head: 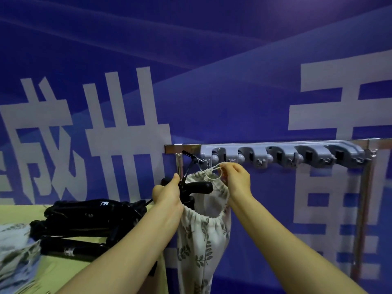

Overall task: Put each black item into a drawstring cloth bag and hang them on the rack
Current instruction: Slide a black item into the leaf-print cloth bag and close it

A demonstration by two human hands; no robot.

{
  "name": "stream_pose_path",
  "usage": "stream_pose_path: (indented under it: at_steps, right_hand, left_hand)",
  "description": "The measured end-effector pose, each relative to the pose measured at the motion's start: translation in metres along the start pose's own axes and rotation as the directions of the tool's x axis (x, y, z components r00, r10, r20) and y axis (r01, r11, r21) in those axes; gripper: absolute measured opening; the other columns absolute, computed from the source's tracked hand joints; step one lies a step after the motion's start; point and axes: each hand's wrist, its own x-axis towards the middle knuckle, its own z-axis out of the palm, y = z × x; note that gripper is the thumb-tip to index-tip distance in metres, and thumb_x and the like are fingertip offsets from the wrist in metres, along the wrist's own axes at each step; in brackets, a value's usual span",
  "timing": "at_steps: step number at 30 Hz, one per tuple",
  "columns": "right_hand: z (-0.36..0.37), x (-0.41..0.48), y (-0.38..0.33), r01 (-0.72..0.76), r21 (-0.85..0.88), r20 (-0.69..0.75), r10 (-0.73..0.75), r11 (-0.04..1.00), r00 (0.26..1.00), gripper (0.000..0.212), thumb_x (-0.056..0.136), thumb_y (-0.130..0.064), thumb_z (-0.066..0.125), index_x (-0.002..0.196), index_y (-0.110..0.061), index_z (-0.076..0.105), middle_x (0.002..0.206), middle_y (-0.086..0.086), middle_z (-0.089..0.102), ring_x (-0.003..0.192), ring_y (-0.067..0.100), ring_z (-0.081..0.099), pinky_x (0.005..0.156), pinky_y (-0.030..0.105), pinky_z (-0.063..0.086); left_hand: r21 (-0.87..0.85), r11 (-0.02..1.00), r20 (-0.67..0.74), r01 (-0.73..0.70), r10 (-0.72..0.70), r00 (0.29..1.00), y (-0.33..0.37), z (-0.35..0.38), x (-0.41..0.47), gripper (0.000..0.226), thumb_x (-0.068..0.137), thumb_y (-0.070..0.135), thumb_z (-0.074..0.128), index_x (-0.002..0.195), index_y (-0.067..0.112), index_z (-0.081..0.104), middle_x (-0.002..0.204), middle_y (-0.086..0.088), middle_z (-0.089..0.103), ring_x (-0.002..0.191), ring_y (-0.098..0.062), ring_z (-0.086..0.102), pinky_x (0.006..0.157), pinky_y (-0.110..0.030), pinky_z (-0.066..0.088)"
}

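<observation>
A white cloth bag (201, 247) with a grey leaf print hangs in front of me, its mouth open. A black item (197, 186), a tripod head with a handle, sticks out of the bag's mouth. My left hand (168, 193) grips the bag's rim together with that black item. My right hand (235, 177) pinches the bag's cream drawstring (211, 171) just below the left end of the grey rack (282, 154), near its leftmost hook. More black tripods (84, 221) lie on the table at the left.
The rack is fixed on a metal rail (182, 147) with steel legs against a blue banner wall. The yellow-green table (59, 270) also carries folded printed cloth bags (14, 251) at its far left edge.
</observation>
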Motion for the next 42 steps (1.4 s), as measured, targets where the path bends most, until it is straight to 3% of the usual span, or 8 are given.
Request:
stream_pose_path:
  at_steps: [5, 11, 17, 22, 24, 27, 36, 42]
  right_hand:
    - [0.005, 0.010, -0.012, -0.058, 0.200, 0.137, 0.031, 0.978, 0.990, 0.019, 0.089, -0.005, 0.053, 0.072, -0.009, 0.061, 0.066, 0.004, 0.058, 0.061, 0.016, 0.055, 0.058, 0.027, 0.051]
    - [0.012, 0.023, -0.008, 0.002, -0.079, 0.172, 0.012, 0.997, 0.985, 0.023, 0.097, -0.013, 0.041, 0.076, -0.014, 0.050, 0.066, 0.004, 0.052, 0.062, 0.018, 0.050, 0.065, 0.037, 0.052]
    - [0.008, 0.024, -0.004, 0.145, -0.249, 0.160, -0.107, 0.958, 0.981, 0.023, 0.096, -0.013, 0.038, 0.074, -0.012, 0.045, 0.060, 0.002, 0.049, 0.048, 0.014, 0.037, 0.039, 0.020, 0.030]
    - [0.003, 0.017, -0.011, 0.120, 0.049, 0.156, -0.126, 0.992, 0.980, 0.022, 0.096, -0.009, 0.045, 0.075, -0.010, 0.048, 0.056, 0.002, 0.046, 0.044, 0.013, 0.041, 0.040, 0.022, 0.033]
    - [-0.001, 0.016, -0.015, 0.155, 0.145, 0.147, -0.176, 0.977, 0.973, 0.012, 0.095, -0.010, 0.051, 0.083, -0.013, 0.052, 0.060, 0.002, 0.051, 0.042, 0.008, 0.042, 0.040, 0.019, 0.036]
    - [-0.007, 0.022, -0.015, 0.254, 0.071, 0.140, -0.262, 0.965, 0.955, 0.006, 0.092, -0.007, 0.056, 0.091, -0.013, 0.054, 0.067, 0.006, 0.057, 0.044, 0.006, 0.045, 0.044, 0.019, 0.039]
    - [-0.017, 0.052, -0.012, 0.327, -0.136, -0.047, -0.335, 0.935, 0.941, 0.019, 0.092, -0.007, 0.053, 0.077, -0.019, 0.053, 0.067, 0.004, 0.056, 0.046, 0.009, 0.049, 0.047, 0.023, 0.042]
    - [-0.035, 0.053, 0.008, 0.323, -0.386, -0.005, -0.352, 0.864, 0.936, 0.013, 0.093, -0.010, 0.053, 0.083, -0.017, 0.056, 0.073, -0.001, 0.059, 0.049, 0.010, 0.054, 0.057, 0.033, 0.048]
  left_hand:
    - [0.015, 1.000, -0.005, 0.009, -0.009, 1.000, -0.008, 0.002, 0.003, 0.031, 0.089, 0.021, 0.062, 0.109, 0.000, 0.051, 0.091, -0.012, 0.053, 0.088, -0.029, 0.055, 0.071, -0.036, 0.049]
    - [0.007, 0.999, -0.027, 0.038, -0.038, 0.999, -0.018, 0.002, 0.014, 0.045, 0.088, 0.022, 0.063, 0.123, -0.003, 0.048, 0.111, -0.019, 0.057, 0.105, -0.039, 0.060, 0.091, -0.051, 0.052]
    - [0.047, 0.998, -0.025, 0.040, -0.038, 0.999, -0.026, 0.008, 0.017, 0.052, 0.089, 0.024, 0.062, 0.129, -0.003, 0.044, 0.122, -0.020, 0.055, 0.112, -0.037, 0.056, 0.097, -0.047, 0.048]
    - [0.041, 0.997, -0.035, 0.067, -0.066, 0.997, -0.034, 0.012, 0.020, 0.046, 0.087, 0.027, 0.064, 0.121, -0.001, 0.049, 0.110, -0.018, 0.058, 0.107, -0.038, 0.058, 0.095, -0.050, 0.049]
    - [0.036, 0.996, -0.030, 0.078, -0.077, 0.997, -0.038, 0.012, 0.023, 0.038, 0.085, 0.028, 0.065, 0.105, -0.001, 0.050, 0.106, -0.019, 0.060, 0.103, -0.039, 0.060, 0.094, -0.051, 0.050]
    - [0.034, 0.997, -0.017, 0.062, -0.061, 0.998, -0.040, 0.018, 0.022, 0.029, 0.084, 0.029, 0.066, 0.086, 0.005, 0.050, 0.101, -0.020, 0.063, 0.098, -0.039, 0.063, 0.091, -0.051, 0.051]
    - [0.035, 0.999, 0.030, -0.019, 0.018, 0.999, -0.034, 0.041, 0.005, 0.041, 0.090, 0.031, 0.058, 0.114, -0.001, 0.049, 0.103, -0.015, 0.057, 0.094, -0.032, 0.058, 0.088, -0.046, 0.051]
    - [0.076, 0.996, 0.053, 0.053, -0.057, 0.997, -0.058, 0.052, 0.000, 0.043, 0.091, 0.026, 0.058, 0.122, -0.001, 0.045, 0.122, -0.020, 0.055, 0.107, -0.035, 0.056, 0.096, -0.048, 0.048]
